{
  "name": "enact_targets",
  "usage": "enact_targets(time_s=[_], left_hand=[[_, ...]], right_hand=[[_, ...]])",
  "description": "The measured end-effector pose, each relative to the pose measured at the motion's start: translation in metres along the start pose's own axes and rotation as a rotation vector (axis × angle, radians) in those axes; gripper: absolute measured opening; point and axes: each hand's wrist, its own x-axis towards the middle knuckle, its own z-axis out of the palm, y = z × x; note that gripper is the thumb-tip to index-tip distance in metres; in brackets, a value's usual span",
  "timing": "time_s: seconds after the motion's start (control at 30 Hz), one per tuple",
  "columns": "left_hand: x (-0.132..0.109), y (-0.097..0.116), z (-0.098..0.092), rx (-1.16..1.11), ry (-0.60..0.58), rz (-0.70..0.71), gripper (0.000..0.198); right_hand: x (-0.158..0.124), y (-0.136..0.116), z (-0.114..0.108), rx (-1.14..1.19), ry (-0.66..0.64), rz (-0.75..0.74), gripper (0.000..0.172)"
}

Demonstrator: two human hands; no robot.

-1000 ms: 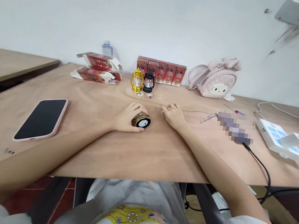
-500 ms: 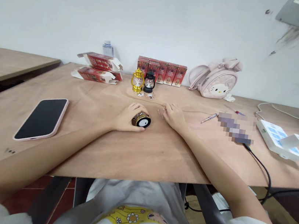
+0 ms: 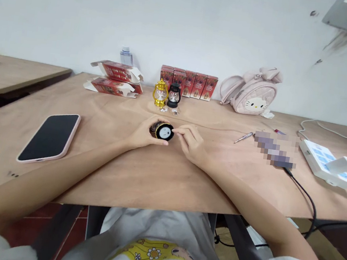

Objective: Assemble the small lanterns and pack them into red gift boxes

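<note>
My left hand (image 3: 143, 133) is wrapped round a small dark lantern (image 3: 164, 132) with gold trim. The lantern lies tipped over, so its black base with a round white disc faces me. At the right edge of that base, the fingertips of my right hand (image 3: 191, 143) are pinched together. Whatever is between them, if anything, is too small to make out. Behind my hands stand a gold lantern (image 3: 160, 93) and a black lantern (image 3: 174, 95), both upright, with small scraps (image 3: 175, 112) in front of them.
Red boxes (image 3: 199, 85) line the wall beside opened cartons (image 3: 116, 79) and a bottle (image 3: 126, 57). A pink bag (image 3: 252, 94) stands right of them. A phone (image 3: 49, 137) lies left; a screwdriver (image 3: 243, 137), a blurred-out device (image 3: 272, 150) and a power strip (image 3: 326, 163) lie right.
My right hand has moved from the tabletop on the right to the lantern's base, its fingers now pinched. The lantern in my left hand has shifted slightly left and away, its base turned more towards me.
</note>
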Motion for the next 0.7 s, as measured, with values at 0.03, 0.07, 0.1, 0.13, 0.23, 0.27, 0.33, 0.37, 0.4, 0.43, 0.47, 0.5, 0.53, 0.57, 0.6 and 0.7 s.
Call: enact_targets(time_s=[0.03,0.07,0.1,0.13,0.23,0.27,0.33,0.37,0.4,0.43,0.47,0.5,0.53,0.57,0.6,0.7], left_hand=[[0.0,-0.001,0.0,-0.016,0.01,0.01,0.068],[0.0,-0.002,0.001,-0.025,0.015,0.021,0.068],[0.001,-0.002,0.001,-0.028,0.015,0.031,0.067],[0.001,-0.003,0.001,-0.029,0.014,0.041,0.066],[0.001,-0.004,0.001,-0.023,0.002,0.053,0.065],[0.001,-0.004,0.001,-0.021,-0.001,0.054,0.064],[0.001,-0.003,0.0,-0.01,-0.007,0.052,0.064],[0.001,-0.003,0.0,-0.001,-0.012,0.051,0.064],[0.001,-0.002,0.0,0.007,-0.018,0.053,0.064],[0.001,-0.001,0.0,0.014,-0.024,0.055,0.064],[0.001,-0.001,0.0,0.02,-0.029,0.056,0.064],[0.001,0.0,0.0,0.024,-0.033,0.056,0.064],[0.001,0.001,0.0,0.028,-0.034,0.055,0.064],[0.001,0.001,0.0,0.033,-0.033,0.053,0.064],[0.001,0.001,0.0,0.038,-0.033,0.052,0.065],[0.001,0.001,0.0,0.053,-0.042,0.062,0.066]], right_hand=[[0.001,-0.003,0.001,0.03,0.002,-0.03,0.025],[0.001,-0.005,0.002,0.065,0.013,-0.062,0.023],[0.001,-0.006,0.004,0.101,0.03,-0.096,0.021],[0.001,-0.006,0.006,0.135,0.051,-0.127,0.019],[-0.001,-0.004,0.011,0.185,0.094,-0.174,0.015],[-0.001,-0.003,0.012,0.188,0.095,-0.178,0.015],[-0.002,-0.002,0.013,0.194,0.084,-0.18,0.015],[-0.003,-0.001,0.012,0.192,0.073,-0.173,0.016],[-0.003,-0.001,0.012,0.184,0.065,-0.158,0.016],[-0.004,-0.001,0.011,0.168,0.061,-0.137,0.017],[-0.005,-0.001,0.011,0.145,0.064,-0.114,0.017],[-0.005,-0.001,0.011,0.117,0.072,-0.093,0.017],[-0.006,-0.001,0.01,0.087,0.085,-0.077,0.017],[-0.007,-0.002,0.011,0.058,0.097,-0.068,0.017],[-0.008,-0.002,0.011,0.036,0.106,-0.064,0.016],[-0.009,-0.002,0.012,0.024,0.107,-0.054,0.016]])
